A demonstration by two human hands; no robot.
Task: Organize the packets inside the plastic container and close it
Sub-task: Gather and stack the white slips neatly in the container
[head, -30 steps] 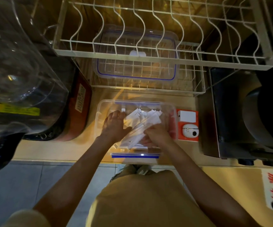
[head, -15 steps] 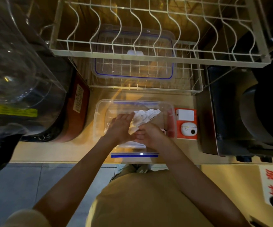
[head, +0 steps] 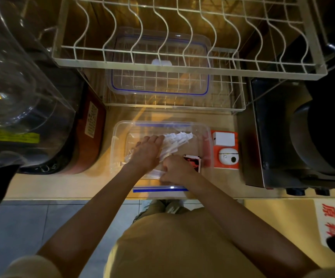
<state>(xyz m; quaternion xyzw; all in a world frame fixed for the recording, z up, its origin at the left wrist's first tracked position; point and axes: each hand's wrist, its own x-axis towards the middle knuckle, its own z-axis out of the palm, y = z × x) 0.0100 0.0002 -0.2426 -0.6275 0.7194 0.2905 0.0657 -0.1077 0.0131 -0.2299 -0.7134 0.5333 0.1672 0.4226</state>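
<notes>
A clear plastic container with blue clips stands open on the counter in front of me. Both hands are inside it. My left hand lies over a bundle of white packets, fingers wrapped on them. My right hand grips the near end of the same bundle, near the front wall. A red and black packet lies in the container's right side. The clear lid with its blue seal rests on the lower wire rack behind.
A wire dish rack overhangs the counter at the back. An orange box with white gadgets sits right of the container. A dark red appliance and a clear jug stand left, a black cooker right.
The spread packets were gathered into a tighter bundle and moved toward the container's left side. My right hand slid back to the near edge, uncovering the red and black packet.
</notes>
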